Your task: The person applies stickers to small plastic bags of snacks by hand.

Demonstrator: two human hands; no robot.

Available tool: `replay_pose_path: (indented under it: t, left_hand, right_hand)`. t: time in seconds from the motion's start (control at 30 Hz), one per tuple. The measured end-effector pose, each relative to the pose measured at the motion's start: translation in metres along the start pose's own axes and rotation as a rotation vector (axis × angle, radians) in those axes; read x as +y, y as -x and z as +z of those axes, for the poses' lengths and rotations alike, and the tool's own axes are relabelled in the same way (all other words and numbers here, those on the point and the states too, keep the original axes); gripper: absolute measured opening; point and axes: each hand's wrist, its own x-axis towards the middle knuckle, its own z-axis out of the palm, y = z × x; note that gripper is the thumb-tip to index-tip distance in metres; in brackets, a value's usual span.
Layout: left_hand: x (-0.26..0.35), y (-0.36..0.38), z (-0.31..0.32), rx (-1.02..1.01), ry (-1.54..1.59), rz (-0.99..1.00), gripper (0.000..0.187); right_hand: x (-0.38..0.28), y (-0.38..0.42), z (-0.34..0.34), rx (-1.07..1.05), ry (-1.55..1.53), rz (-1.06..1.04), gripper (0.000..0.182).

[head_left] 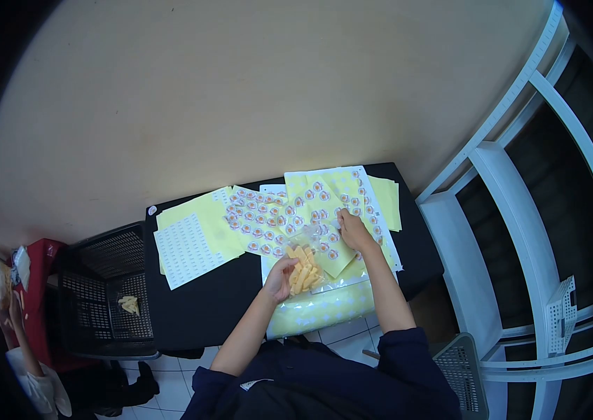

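Observation:
My left hand (281, 278) is closed on the side of a clear plastic bag (308, 239) filled with pale yellow stick-shaped snacks (303, 269). The bag lies tilted near the table's front edge, over yellow sheets. My right hand (354, 229) is on a yellow sheet of round stickers (316, 196), just right of the bag's top. Its fingers are bent together at the sheet's surface; whatever they pinch is too small to make out. More sticker sheets (258, 218) spread to the left of both hands.
A white label sheet (188, 252) lies on the black table (205, 318). Left of it, a black basket (104, 255) holds one snack bag (129, 304). Another person (33, 374) works by a red table (45, 266). White shelving (475, 280) stands right; a grey basket (464, 371) sits below.

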Motion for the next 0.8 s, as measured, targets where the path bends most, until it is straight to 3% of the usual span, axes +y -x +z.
replay_pose_path:
  t: [0.27,0.4,0.6,0.8]
  left_hand:
    - [-0.001,-0.002,-0.003,-0.027,0.015,-0.004,0.046]
    - [0.001,0.001,0.003,-0.069,0.071,-0.044,0.052]
    - [-0.002,0.017,0.021,0.014,-0.214,0.104,0.054]
    - [0.027,0.049,0.022,0.004,-0.232,0.257,0.047]
  right_hand:
    - [0.009,-0.004,0.006,0.005,-0.124,0.088,0.015]
    - [0.008,0.000,0.009,0.051,-0.084,-0.025,0.013]
    - [-0.003,0.008,0.004,0.058,-0.060,-0.061,0.012]
    - [-0.019,0.024,-0.001,0.057,0.020,-0.038,0.013]
